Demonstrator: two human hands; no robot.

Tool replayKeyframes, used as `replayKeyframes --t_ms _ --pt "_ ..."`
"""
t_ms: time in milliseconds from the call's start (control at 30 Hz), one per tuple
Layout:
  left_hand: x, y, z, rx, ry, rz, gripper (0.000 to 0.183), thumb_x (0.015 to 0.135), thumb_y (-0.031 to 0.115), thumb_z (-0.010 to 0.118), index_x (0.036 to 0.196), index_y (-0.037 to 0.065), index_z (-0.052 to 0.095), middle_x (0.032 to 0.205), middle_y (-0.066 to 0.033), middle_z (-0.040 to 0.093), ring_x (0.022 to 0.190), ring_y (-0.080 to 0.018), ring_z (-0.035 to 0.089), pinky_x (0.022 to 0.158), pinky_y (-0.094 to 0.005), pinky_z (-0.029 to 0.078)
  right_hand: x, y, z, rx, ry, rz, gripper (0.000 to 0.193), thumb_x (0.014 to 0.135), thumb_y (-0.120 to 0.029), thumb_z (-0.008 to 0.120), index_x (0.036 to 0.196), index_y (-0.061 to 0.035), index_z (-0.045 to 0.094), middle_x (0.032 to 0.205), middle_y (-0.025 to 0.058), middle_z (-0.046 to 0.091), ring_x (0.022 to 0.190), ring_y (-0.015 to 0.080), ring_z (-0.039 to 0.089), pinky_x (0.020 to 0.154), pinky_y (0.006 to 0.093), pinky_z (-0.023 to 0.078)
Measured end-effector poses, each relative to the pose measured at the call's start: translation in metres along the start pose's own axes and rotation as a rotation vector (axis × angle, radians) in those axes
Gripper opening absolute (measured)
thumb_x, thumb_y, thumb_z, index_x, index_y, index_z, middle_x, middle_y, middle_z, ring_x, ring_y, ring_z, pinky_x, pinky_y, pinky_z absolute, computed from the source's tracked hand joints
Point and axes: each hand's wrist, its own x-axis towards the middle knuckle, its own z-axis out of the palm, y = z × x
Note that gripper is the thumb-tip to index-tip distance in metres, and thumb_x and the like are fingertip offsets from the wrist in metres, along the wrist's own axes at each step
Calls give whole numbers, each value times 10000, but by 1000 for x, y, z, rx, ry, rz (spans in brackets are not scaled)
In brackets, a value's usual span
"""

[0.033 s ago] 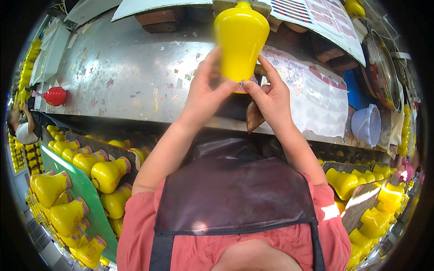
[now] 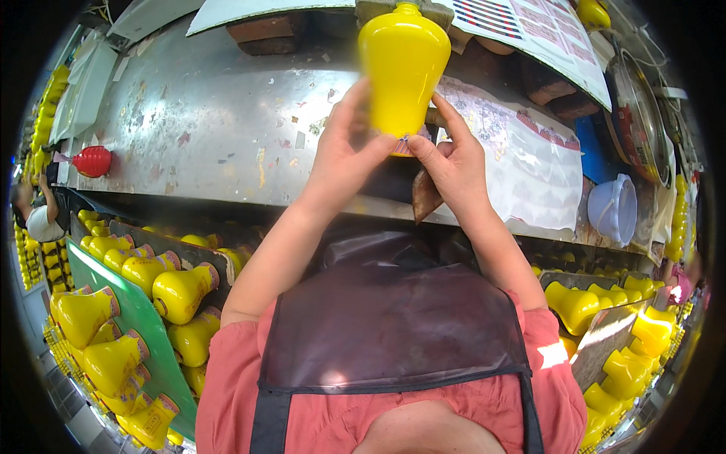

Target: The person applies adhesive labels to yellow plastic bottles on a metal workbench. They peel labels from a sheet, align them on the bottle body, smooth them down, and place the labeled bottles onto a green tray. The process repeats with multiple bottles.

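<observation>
View: head camera, the only one, looking down over the workbench.
Main piece: glossy yellow vase [image 2: 404, 72] with broad shoulders, at the upper centre of the frame; its narrow neck points to the top edge, its tapered end toward the person.
Tapered end: narrow patterned band [image 2: 403, 145], partly covered by the thumbs.
Left hand: bare left hand [image 2: 349, 144], curled about the left side of the tapered end, thumb on the near edge; fingers partly hidden and blurred.
Right hand: bare right hand [image 2: 456, 159], pinching the same end from the right, thumb low, index finger along the side.
Below right hand: brown wedge-shaped piece [image 2: 426, 198], near the bench edge; material cannot be told.
Bench: scuffed grey metal workbench [image 2: 227, 144], across the upper half.
Bench, left: red ribbed round bottle [image 2: 93, 161].
Bench, right: white sheet with printed patterns [image 2: 529, 178]; pale lavender plastic bucket [image 2: 614, 209] just beyond it.
Lower left: glossy yellow vases with patterned ends [image 2: 185, 293], on both sides of a green board [image 2: 125, 325].
Lower right: further yellow vases [image 2: 572, 306].
</observation>
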Motion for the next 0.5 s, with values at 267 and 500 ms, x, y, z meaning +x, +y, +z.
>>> replayKeyframes --t_ms 267,500 --pt "-1 11 2 265 27 186 905 788 184 865 1570 101 417 1489 -152 481 1227 -278 553 1066 -413 458 11 5 -11 195 44 -45 636 937 -230 737 1507 -31 537 1082 95 734 638 57 593 604 242 495" --pt "3 12 5 733 79 397 934 674 217 954 1492 87 521 1421 -185 526 1197 -341 585 1030 -437 497 10 5 -16 -251 -5 -174 538 915 -188 760 1423 -53 645 990 35 716 652 13 528 579 222 446"
